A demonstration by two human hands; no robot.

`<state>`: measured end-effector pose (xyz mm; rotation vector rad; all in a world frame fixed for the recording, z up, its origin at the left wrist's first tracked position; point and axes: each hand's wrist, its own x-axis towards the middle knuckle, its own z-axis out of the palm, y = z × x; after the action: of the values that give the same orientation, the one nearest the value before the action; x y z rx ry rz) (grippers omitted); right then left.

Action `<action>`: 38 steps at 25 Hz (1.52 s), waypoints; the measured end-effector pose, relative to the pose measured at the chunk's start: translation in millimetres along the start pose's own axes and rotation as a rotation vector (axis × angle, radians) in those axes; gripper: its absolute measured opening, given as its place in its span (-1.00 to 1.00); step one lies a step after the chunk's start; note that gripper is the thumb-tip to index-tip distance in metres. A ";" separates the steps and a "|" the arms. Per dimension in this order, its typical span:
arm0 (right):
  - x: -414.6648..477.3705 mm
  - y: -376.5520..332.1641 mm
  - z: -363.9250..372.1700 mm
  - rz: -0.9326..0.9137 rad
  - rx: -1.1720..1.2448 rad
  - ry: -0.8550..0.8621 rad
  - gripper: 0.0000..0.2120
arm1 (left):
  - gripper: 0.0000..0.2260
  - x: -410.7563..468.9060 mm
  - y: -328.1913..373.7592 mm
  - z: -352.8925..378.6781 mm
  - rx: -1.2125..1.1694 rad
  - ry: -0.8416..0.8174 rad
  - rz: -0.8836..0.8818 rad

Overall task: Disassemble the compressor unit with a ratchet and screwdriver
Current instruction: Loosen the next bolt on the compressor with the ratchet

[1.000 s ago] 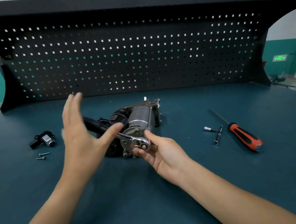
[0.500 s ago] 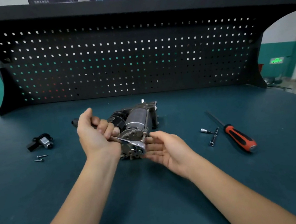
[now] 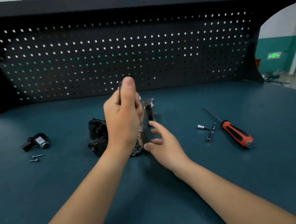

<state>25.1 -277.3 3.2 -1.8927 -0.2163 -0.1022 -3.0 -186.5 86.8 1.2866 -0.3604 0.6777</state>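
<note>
gripping the ratchet [image 3: 142, 117] over the dark, metal-ended compressor [image 3: 97, 135], left hand [image 3: 122, 119] is clenched; right hand [image 3: 164, 145] spreads loose.

Compressor [image 3: 97, 135] mid-bench, screws [image 3: 36, 158] left, screwdriver [image 3: 237, 134] right.

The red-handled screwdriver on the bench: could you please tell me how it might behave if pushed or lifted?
The screwdriver would probably stay stiff when lifted, given its straight metal shaft. Its rounded handle may let it roll if pushed sideways on the flat bench. The black grip inserts likely keep it from slipping.
</note>
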 end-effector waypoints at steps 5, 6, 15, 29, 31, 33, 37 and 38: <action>3.9 9.9 8.0 -0.314 -0.222 -0.081 -0.40 | -0.59 8.6 -12.1 -36.6 -0.429 0.564 -0.327; 5.6 10.4 8.0 -0.332 -0.227 -0.055 -0.43 | -0.60 8.3 -15.1 -44.1 -0.507 0.627 -0.393; 5.4 15.0 3.9 -0.296 -0.398 -0.055 -0.61 | -0.66 -14.4 -12.0 17.0 0.801 -0.628 0.358; 6.5 -4.9 1.8 0.091 -0.005 -0.024 -0.84 | -0.86 5.8 -12.5 -17.8 0.217 0.089 0.257; 6.4 -10.5 -3.3 0.260 0.266 -0.056 -0.83 | -0.83 -7.7 -14.1 -4.9 0.549 -0.223 0.513; 3.8 -12.5 -8.5 0.294 0.342 -0.058 -0.76 | -0.75 -13.7 -17.4 1.0 0.725 -0.395 0.646; -3.7 -21.7 0.3 0.360 0.462 -0.251 -0.76 | -0.84 -7.8 -15.0 -11.1 0.455 -0.275 0.452; -3.3 -22.9 3.8 0.387 0.519 -0.279 -0.78 | -0.86 -7.1 -16.3 -15.6 0.326 -0.210 0.393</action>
<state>17.2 -266.8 22.6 -1.3928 -0.0521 0.4442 0.2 -175.4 66.2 1.6222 -0.7091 0.9631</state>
